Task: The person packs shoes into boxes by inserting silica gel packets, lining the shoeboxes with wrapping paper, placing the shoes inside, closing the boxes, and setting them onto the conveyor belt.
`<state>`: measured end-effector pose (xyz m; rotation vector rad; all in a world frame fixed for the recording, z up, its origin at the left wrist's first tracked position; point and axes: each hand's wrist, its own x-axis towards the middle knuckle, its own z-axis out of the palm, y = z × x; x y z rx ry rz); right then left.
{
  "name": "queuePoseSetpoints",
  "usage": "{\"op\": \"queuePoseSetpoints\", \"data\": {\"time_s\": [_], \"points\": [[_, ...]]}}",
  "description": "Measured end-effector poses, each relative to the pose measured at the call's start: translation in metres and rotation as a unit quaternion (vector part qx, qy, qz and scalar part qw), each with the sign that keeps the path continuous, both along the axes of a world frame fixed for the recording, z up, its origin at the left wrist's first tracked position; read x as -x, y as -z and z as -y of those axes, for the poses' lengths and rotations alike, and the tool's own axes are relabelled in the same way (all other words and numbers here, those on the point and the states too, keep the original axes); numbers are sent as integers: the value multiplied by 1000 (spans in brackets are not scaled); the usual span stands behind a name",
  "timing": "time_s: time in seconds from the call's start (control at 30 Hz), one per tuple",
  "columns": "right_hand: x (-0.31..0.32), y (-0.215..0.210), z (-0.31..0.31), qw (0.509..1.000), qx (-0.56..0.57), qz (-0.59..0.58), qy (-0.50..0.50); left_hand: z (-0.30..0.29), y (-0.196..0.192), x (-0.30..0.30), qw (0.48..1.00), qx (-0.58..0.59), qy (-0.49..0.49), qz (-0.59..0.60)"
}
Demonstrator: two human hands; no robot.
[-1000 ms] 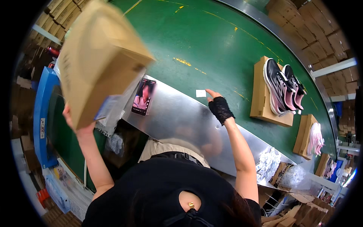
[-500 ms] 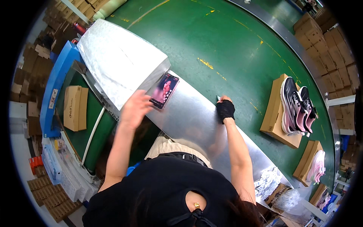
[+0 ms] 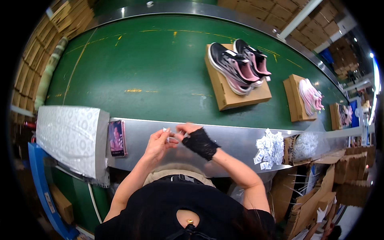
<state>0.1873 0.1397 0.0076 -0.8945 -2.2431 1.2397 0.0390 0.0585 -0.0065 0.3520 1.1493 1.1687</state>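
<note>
In front of my body, over the metal ledge (image 3: 236, 146), my two hands are close together. My left hand (image 3: 157, 145) pinches a small white slip (image 3: 166, 135) between thumb and fingers; its exact kind is too small to tell. Beside it, my right hand (image 3: 197, 139) wears a black fingerless glove, and its fingers are smeared by motion. Left of my hands lies a phone (image 3: 117, 139) with a lit screen. To their right is a loose pile of small white packets or slips (image 3: 270, 148).
On the green conveyor belt (image 3: 160, 84), black and pink sneakers (image 3: 236, 66) sit on a cardboard box (image 3: 244, 101); pale pink shoes (image 3: 309, 96) sit on another farther right. A silver-white patterned stack (image 3: 68, 140) stands left. Another person's gloved hand (image 3: 321, 214) shows lower right.
The view has swung to the right. My hands have come together; my right hand has moved from the belt's edge toward my left, which now holds the white slip.
</note>
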Motion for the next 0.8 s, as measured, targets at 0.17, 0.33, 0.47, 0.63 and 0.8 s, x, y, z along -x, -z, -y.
{"op": "queuePoseSetpoints", "data": {"time_s": [0.17,0.33,0.47,0.63,0.8], "points": [[-75,-53,-112,864,-453,132,173,7,16,10,998,32,-48,-34],[-120,-79,-197,821,-270,468,184,24,24,19,996,57,-53,-50],[-113,-84,-209,853,-181,430,234,38,26,31,992,62,-90,-67],[-90,-113,-177,873,-283,333,216,51,22,32,990,66,-100,-80],[-84,-163,-113,918,-269,261,128,60,13,29,989,56,-97,-101]]}}
